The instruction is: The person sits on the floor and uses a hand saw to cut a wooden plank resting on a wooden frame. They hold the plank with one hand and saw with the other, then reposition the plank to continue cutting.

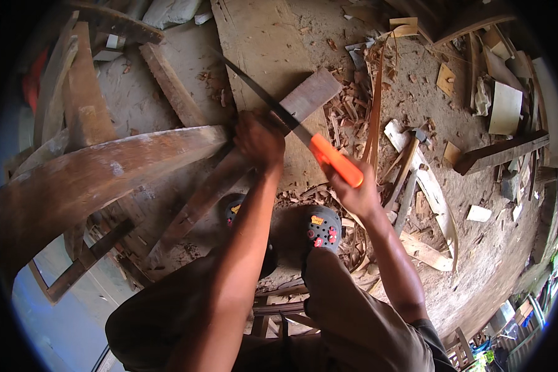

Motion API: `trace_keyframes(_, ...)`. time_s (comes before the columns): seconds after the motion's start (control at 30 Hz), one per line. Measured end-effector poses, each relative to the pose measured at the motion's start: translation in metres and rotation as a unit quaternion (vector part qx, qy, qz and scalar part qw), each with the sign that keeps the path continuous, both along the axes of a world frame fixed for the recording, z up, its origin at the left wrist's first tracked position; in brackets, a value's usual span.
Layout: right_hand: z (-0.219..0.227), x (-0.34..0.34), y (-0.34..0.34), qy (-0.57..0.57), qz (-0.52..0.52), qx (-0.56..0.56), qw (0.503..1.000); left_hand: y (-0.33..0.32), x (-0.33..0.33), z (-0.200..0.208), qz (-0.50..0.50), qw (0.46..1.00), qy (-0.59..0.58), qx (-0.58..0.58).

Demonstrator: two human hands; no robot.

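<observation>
My right hand (357, 187) is wrapped round the orange handle of a handsaw (336, 160). The saw's dark blade slants up and to the left, lying across a brown wooden plank (311, 94). On that plank, close beside the blade, my left hand (258, 140) presses down with its fingers curled over the wood. The plank runs from lower left to upper right, over a wide flat board (260, 37) on the ground. My left fingertips are partly hidden.
A thick curved timber (111, 158) reaches in from the left, close to my left hand. A hammer (409, 164) lies right of the saw among wood chips (350, 111). Offcuts and planks (505, 152) crowd the right side. My clogs (322, 228) stand below the plank.
</observation>
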State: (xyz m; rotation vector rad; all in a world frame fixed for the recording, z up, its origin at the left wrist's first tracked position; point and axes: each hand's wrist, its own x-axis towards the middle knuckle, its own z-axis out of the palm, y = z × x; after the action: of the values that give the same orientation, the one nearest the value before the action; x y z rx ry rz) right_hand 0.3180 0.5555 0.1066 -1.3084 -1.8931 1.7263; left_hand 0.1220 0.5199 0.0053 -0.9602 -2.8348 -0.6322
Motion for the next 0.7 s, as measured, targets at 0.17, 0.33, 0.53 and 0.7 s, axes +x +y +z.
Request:
trace_keyframes(0.17, -0.023, 0.014, -0.029, 0.089, 0.113, 0.11, 0.983, -0.007, 0.0, 0.009, -0.065, 0.998, -0.013, 0.004)
trace_keyframes(0.33, -0.031, 0.017, -0.047, 0.082, -0.047, 0.088, 0.992, -0.035, -0.011, 0.013, -0.203, 0.973, -0.039, 0.099)
trace_keyframes(0.53, -0.008, 0.047, -0.059, 0.088, -0.127, 0.071, 0.985, -0.049, -0.004, 0.033, -0.219, 0.969, -0.11, 0.041)
trace_keyframes(0.7, -0.005, 0.085, -0.073, 0.053, -0.109, 0.101, 0.987, -0.064, 0.023, 0.033, -0.241, 0.961, -0.127, 0.046)
